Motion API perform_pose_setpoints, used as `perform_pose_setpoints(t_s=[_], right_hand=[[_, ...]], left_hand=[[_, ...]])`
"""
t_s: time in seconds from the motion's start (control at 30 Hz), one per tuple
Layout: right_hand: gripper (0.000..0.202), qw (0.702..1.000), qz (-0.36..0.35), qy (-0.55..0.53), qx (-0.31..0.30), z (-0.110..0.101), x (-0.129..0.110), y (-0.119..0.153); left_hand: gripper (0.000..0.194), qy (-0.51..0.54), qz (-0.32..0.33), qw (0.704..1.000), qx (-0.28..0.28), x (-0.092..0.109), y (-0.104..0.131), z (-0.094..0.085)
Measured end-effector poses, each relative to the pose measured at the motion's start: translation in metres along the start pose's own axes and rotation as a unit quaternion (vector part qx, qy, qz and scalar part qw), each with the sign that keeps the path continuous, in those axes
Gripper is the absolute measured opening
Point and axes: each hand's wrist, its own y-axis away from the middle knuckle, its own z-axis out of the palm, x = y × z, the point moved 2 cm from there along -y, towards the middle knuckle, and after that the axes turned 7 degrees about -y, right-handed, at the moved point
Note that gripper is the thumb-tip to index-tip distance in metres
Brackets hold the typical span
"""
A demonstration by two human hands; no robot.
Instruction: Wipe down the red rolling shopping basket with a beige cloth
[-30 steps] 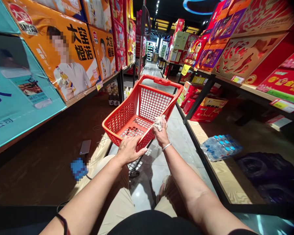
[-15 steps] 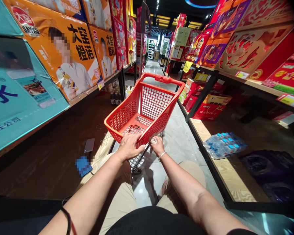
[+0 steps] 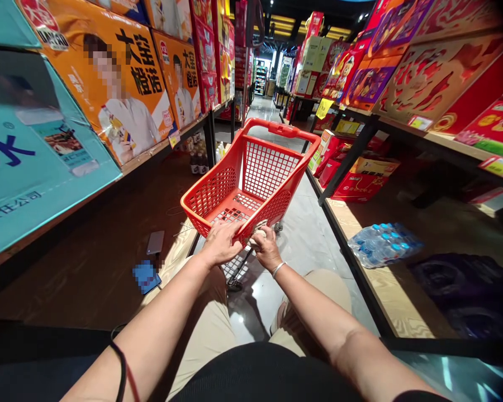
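A red plastic shopping cart (image 3: 272, 192) stands in the aisle before my knees, its basket bare and its handle on the far side. My left hand (image 3: 222, 243) lies over the near rim of the basket, fingers bent over the edge and thumb on the outside. Close beside it, my right hand (image 3: 268, 249) is closed around a crumpled pale cloth (image 3: 260, 231). That cloth touches the outer side of the basket near its front corner. Part of the cloth is hidden by my fingers.
Orange drink cartons (image 3: 109, 84) and a turquoise box (image 3: 37, 151) fill the left shelf. Red gift boxes (image 3: 360, 178) and a pack of water bottles (image 3: 381, 245) sit on the right shelving. A phone-like slab (image 3: 155, 243) and a blurred blue item (image 3: 146, 276) lie low on the left.
My right hand has moved up a little with the cloth, from below the rim to against the basket's side. My left hand stays on the rim. The view has tilted slightly.
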Motion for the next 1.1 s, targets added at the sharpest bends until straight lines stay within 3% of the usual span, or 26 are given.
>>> perform_pose_setpoints(t_s=[0.13, 0.3, 0.43, 0.53, 0.7, 0.8, 0.9, 0.97, 1.1], right_hand=[[0.024, 0.999, -0.027, 0.009, -0.020, -0.020, -0.008, -0.007], [0.022, 0.997, -0.075, 0.016, 0.024, -0.051, -0.051, -0.041], [0.023, 0.990, -0.135, 0.001, -0.049, -0.049, -0.066, -0.059], [0.022, 0.991, -0.119, -0.003, -0.061, -0.056, -0.047, -0.079], [0.018, 0.997, -0.063, 0.049, 0.004, -0.103, 0.007, -0.142], [0.022, 0.995, -0.053, 0.088, 0.005, -0.120, 0.013, -0.167], [0.028, 0.984, -0.026, 0.174, -0.036, -0.109, -0.016, -0.159], [0.030, 0.958, -0.012, 0.267, -0.102, -0.092, -0.046, -0.141], [0.034, 0.914, -0.048, 0.367, -0.167, -0.063, -0.095, -0.107]], left_hand=[[0.053, -0.001, -0.003, 1.000, 0.003, -0.005, 0.002, -0.002], [0.054, -0.002, -0.019, 1.000, 0.005, -0.010, 0.002, 0.004], [0.044, 0.000, -0.018, 1.000, 0.001, -0.012, 0.003, 0.005], [0.044, 0.015, -0.018, 1.000, 0.001, -0.015, 0.004, 0.004], [0.044, 0.027, -0.018, 0.999, -0.007, -0.020, 0.004, 0.004], [0.043, 0.029, -0.024, 0.999, -0.010, -0.019, 0.001, 0.003], [0.042, 0.018, -0.040, 0.999, -0.022, -0.016, -0.005, -0.003], [0.043, -0.009, -0.057, 0.997, -0.048, -0.010, -0.009, -0.009], [0.060, -0.070, -0.075, 0.991, -0.083, 0.010, -0.018, -0.010]])
